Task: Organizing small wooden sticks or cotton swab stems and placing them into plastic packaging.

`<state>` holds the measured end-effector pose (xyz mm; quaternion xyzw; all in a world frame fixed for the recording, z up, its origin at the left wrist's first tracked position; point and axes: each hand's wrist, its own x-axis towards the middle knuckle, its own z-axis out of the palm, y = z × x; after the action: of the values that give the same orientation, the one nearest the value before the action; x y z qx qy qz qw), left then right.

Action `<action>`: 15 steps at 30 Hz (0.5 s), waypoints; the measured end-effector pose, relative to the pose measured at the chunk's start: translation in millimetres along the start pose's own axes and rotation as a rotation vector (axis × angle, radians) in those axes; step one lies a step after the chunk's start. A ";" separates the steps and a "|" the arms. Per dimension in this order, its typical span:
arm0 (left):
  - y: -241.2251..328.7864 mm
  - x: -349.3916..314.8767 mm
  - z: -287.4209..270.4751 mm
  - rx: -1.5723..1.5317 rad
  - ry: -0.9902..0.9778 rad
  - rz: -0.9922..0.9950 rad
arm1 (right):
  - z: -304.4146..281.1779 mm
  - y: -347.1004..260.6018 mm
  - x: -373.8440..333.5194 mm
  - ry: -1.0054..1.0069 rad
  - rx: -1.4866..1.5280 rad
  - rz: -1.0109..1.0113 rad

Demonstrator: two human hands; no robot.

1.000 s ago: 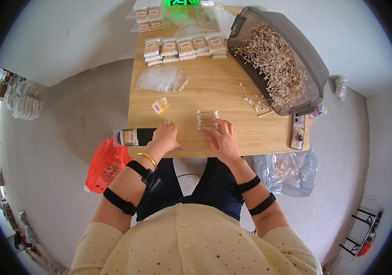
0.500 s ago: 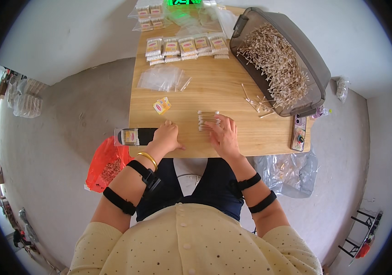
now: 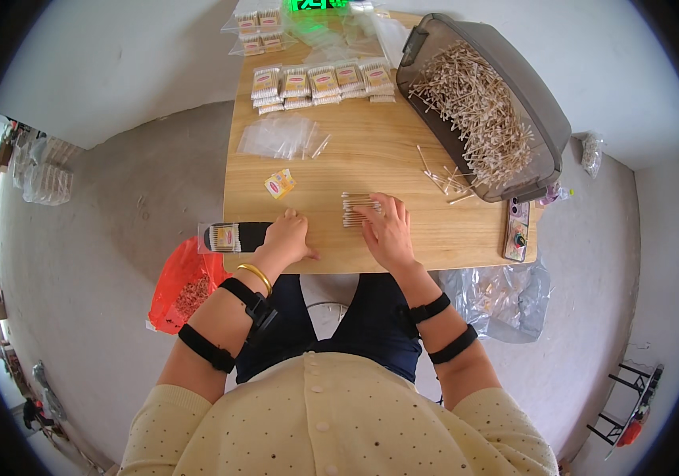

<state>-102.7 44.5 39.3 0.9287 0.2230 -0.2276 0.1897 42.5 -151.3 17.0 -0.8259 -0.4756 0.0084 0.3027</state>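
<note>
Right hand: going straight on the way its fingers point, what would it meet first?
Most likely the row of cotton swabs; the right hand overlaps its right end in this view, so depth and contact are unclear.

A phone [image 3: 516, 228] lies near the wooden table's [image 3: 403, 170] right edge.

On the pale wooden counter [image 3: 339, 168], a flat row of white-tipped cotton swabs [image 3: 351, 213] lies near the front edge, right of a flat black strip [image 3: 254, 236], with a small yellow-and-white card [image 3: 280, 183] behind the strip. Thin clear plastic bags [image 3: 280, 137] lie behind the card, and flat swab-filled packets [image 3: 324, 81] behind those. A deep grey plastic bin [image 3: 543, 119] containing loose swabs [image 3: 474, 111] occupies the right rear.
</note>
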 end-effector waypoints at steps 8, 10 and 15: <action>0.9 -1.4 -2.1 -0.014 -0.011 -0.014 | 0.1 -0.9 2.8 -0.008 0.021 0.017; 1.2 -1.3 -3.0 -0.016 -0.018 -0.019 | 0.1 -1.6 6.8 0.011 0.028 0.023; -0.1 -0.7 -2.0 -0.008 -0.018 -0.012 | 2.2 2.0 9.4 -0.001 0.005 0.016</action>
<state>-102.6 45.3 41.3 0.9244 0.2279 -0.2363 0.1940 48.5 -143.5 16.7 -0.8290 -0.4689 0.0126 0.3045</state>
